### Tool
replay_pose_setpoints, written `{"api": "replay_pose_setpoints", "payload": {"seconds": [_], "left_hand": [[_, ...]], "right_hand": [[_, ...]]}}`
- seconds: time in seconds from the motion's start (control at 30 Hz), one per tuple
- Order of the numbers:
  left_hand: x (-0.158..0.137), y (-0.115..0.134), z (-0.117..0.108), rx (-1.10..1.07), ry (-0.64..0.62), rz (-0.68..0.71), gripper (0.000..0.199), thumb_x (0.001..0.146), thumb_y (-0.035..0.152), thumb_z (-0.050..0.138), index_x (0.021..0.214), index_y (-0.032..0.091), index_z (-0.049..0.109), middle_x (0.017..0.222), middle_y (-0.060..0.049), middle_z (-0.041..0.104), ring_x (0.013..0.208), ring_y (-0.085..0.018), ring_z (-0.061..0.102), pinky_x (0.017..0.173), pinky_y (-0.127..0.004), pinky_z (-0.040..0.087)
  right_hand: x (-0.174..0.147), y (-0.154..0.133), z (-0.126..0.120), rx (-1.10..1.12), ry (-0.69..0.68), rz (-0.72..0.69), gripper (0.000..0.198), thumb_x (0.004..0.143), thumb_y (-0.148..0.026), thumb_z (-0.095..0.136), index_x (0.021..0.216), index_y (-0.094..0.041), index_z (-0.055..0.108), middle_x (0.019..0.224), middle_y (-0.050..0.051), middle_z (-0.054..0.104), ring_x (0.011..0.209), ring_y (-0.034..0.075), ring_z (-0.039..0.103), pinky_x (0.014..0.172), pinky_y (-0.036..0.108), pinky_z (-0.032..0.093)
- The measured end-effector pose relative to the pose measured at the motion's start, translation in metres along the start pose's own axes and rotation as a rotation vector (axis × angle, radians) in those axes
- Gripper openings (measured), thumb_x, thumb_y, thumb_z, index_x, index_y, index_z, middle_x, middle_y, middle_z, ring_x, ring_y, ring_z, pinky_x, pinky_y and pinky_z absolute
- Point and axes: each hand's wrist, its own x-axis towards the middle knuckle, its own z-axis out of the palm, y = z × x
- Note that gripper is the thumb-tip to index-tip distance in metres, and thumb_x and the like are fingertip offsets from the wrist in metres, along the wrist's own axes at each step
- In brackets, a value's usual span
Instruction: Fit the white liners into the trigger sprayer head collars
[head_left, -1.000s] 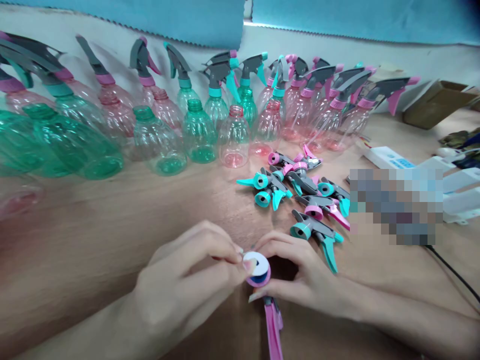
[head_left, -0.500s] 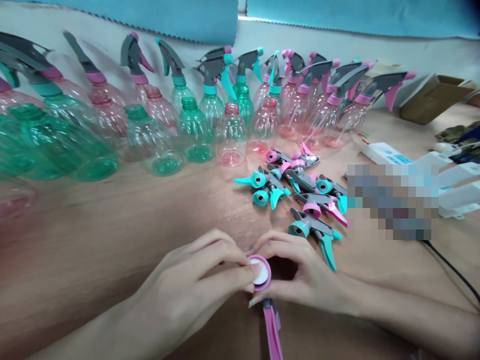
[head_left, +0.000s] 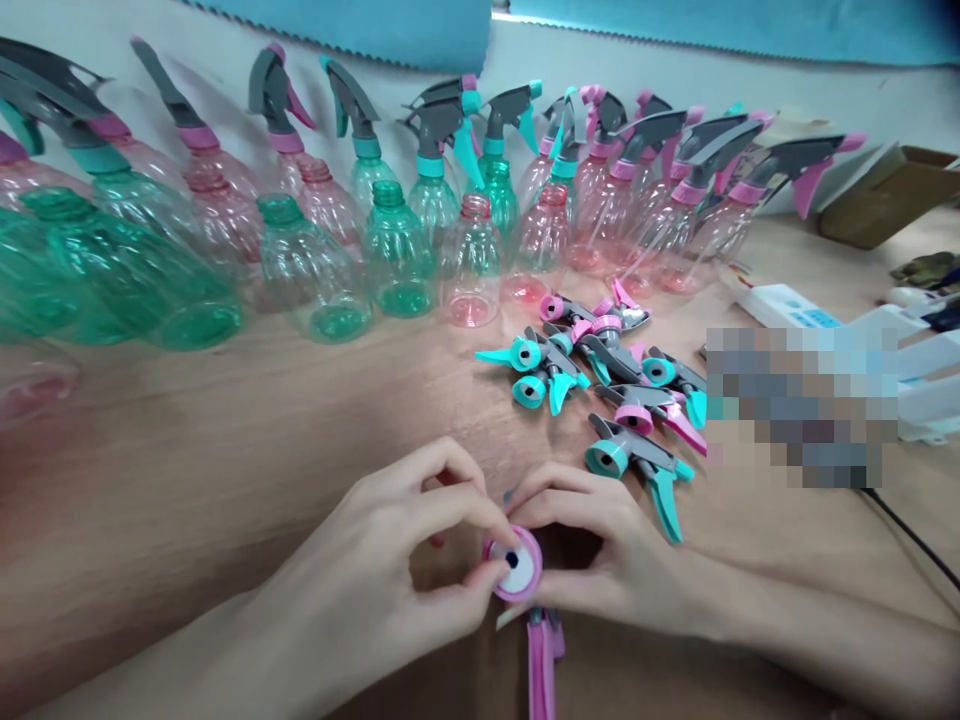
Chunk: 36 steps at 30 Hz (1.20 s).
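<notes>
Right grip (head_left: 637,565) pinching sprayer (head_left: 541,665), collar (head_left: 536,566) up, long axis toward wearer; left grip (head_left: 382,545) slightly parted, touching disc (head_left: 521,579)

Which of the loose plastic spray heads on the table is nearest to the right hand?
The front grey-and-turquoise plastic spray head, just beyond the right hand; the others lie farther back.

At six o'clock, the bottom edge crops a long pink plastic trigger (head_left: 541,668). Grey-brown square pixelation (head_left: 799,410) at three o'clock masks whatever lies there.
</notes>
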Motion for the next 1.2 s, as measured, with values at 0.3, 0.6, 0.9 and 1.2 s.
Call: {"api": "replay_pose_setpoints", "payload": {"seconds": [0.3,0.6,0.9,1.2], "left_hand": [[-0.003,0.007,-0.005,0.16,-0.068,0.045,0.019,0.075,0.011,0.062,0.083,0.028,0.064,0.085,0.005,0.054,0.07,-0.009,0.056,0.06,-0.021,0.04],[-0.003,0.01,-0.009,0.283,-0.139,0.071,0.009,0.077,0.016,0.064,0.078,0.024,0.061,0.085,0.005,0.056,0.069,-0.01,0.056,0.057,-0.021,0.039],[-0.004,0.01,0.0,0.3,-0.055,0.08,0.011,0.079,0.019,0.062,0.068,0.019,0.062,0.075,0.002,0.056,0.06,-0.01,0.054,0.052,-0.021,0.04],[-0.008,0.011,0.01,0.218,0.061,-0.011,0.006,0.077,0.017,0.063,0.072,0.02,0.065,0.073,0.002,0.059,0.059,-0.011,0.057,0.052,-0.019,0.043]], "right_hand": [[-0.003,-0.003,-0.001,-0.036,-0.021,-0.046,0.024,0.072,-0.022,0.077,0.088,-0.008,0.068,0.085,0.007,0.063,0.08,0.013,0.06,0.069,0.024,0.051],[-0.007,-0.004,-0.002,-0.076,-0.041,-0.065,0.027,0.074,-0.028,0.075,0.09,-0.008,0.066,0.083,0.008,0.062,0.075,0.014,0.059,0.065,0.026,0.051],[-0.008,-0.003,-0.001,-0.047,-0.063,-0.041,0.025,0.078,-0.026,0.071,0.094,-0.009,0.066,0.085,0.008,0.06,0.079,0.015,0.057,0.068,0.027,0.051],[-0.007,-0.003,-0.001,-0.107,-0.049,-0.071,0.024,0.079,-0.027,0.07,0.097,-0.012,0.063,0.086,0.007,0.062,0.08,0.016,0.059,0.069,0.029,0.052]]}}
